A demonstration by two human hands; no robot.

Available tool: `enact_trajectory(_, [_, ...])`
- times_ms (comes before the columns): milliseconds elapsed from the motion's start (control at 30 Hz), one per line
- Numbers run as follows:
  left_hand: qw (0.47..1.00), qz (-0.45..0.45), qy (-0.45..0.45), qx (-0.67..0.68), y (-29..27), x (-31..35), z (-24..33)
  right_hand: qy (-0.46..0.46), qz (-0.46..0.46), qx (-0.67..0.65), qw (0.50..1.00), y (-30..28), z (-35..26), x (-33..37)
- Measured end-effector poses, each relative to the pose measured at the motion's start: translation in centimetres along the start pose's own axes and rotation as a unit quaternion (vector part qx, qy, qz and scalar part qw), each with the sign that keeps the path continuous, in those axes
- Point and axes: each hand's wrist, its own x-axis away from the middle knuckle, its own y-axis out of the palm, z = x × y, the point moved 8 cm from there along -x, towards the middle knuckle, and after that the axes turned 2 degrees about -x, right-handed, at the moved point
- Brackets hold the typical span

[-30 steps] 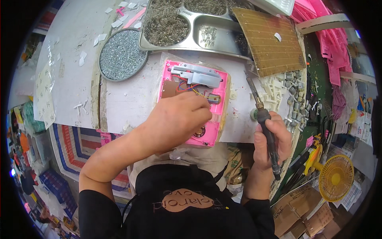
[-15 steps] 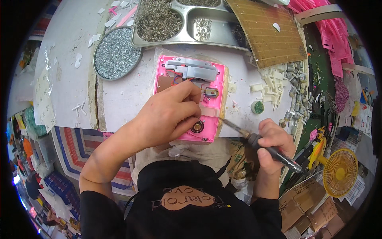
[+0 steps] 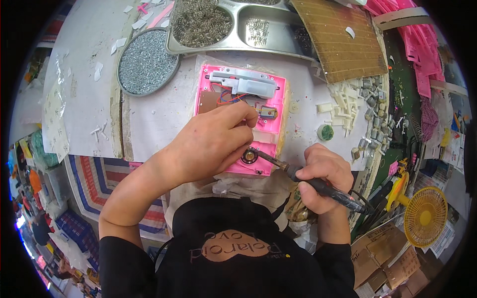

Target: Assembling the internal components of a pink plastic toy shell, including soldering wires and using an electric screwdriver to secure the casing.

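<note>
A pink plastic housing (image 3: 204, 84) lies in front of me on the table. It carries a grey plastic mechanism (image 3: 248, 85), red and blue wires (image 3: 227, 96), a small motor (image 3: 268, 112) and a round speaker (image 3: 249, 156). My left hand (image 3: 218, 136) reaches over the housing's middle with its fingertips pinched together; what they hold, if anything, is hidden. My right hand (image 3: 325, 176) grips the black handle of a soldering iron (image 3: 325, 191). The iron's metal tip points left and reaches the rim of the speaker, close to my left fingers.
Beyond the housing stand a round dish of screws (image 3: 149, 62) and a metal tray (image 3: 243, 47) holding springs. White plastic parts (image 3: 343, 107), small motors (image 3: 375, 119) and a green-topped little tub (image 3: 325, 132) sit to the right. A yellow fan (image 3: 425, 216) is at lower right.
My right hand has moved the soldering iron left, bringing its tip from the housing's right edge to the speaker. My left hand stays nearly in place.
</note>
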Motion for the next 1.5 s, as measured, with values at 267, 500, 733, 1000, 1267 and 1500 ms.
enact_trajectory(267, [1.000, 0.012, 0.010, 0.005, -0.1, 0.0, 0.1, -0.002, -0.005, 0.009, 1.000, 0.2, 0.2, -0.2])
enact_trajectory(500, [1.000, 0.010, 0.008, -0.002, 0.0, 0.1, 0.0, -0.005, 0.010, 0.008, 1.000, -0.4, -0.2, -0.1])
enact_trajectory(733, [1.000, 0.006, 0.008, 0.019, 0.0, 0.0, -0.2, -0.026, 0.037, 0.002, 0.999, -2.0, -0.7, 0.5])
enact_trajectory(1000, [0.999, 0.033, 0.016, 0.019, -0.1, 0.3, -0.1, -0.022, 0.062, -0.007, 0.998, -3.0, -0.7, 0.9])
enact_trajectory(1267, [0.999, 0.022, 0.034, 0.001, -0.1, 0.3, 0.1, -0.034, 0.042, -0.009, 0.998, -2.4, -0.7, 0.6])
enact_trajectory(1500, [0.999, 0.009, 0.016, -0.029, 0.4, 0.1, 0.3, -0.037, 0.043, -0.008, 0.998, -2.3, -0.7, 0.6])
